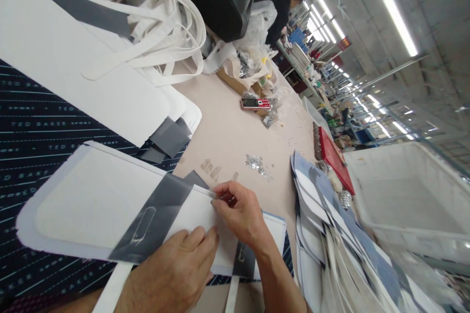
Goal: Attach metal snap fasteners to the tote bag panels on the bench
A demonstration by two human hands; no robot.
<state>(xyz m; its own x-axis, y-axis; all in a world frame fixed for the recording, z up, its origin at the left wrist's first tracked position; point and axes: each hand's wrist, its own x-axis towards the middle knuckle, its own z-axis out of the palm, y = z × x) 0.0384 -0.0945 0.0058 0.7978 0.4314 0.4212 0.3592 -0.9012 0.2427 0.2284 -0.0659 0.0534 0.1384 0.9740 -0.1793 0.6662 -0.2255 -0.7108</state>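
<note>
A white bag panel (99,195) with a pale blue rim lies in front of me, crossed by a dark grey strip (150,225) with a stitched slot outline. My left hand (179,264) rests on the panel's lower middle, fingers together and slightly bent, palm hidden. At the upper edge, my right hand (238,210) pinches the panel between thumb and forefinger; any small piece inside the pinch is too hidden to make out. A second grey patch (244,259) shows below my right wrist. White straps (113,288) run out from the lower edge.
Stacked white panels (110,88) with looped white straps (176,14) lie upper left on dark printed fabric (22,122). Small metal pieces (257,164) and a red phone (256,103) lie on the table. More panels (312,205) hang right, near a white bin (396,186). A person (281,10) stands beyond.
</note>
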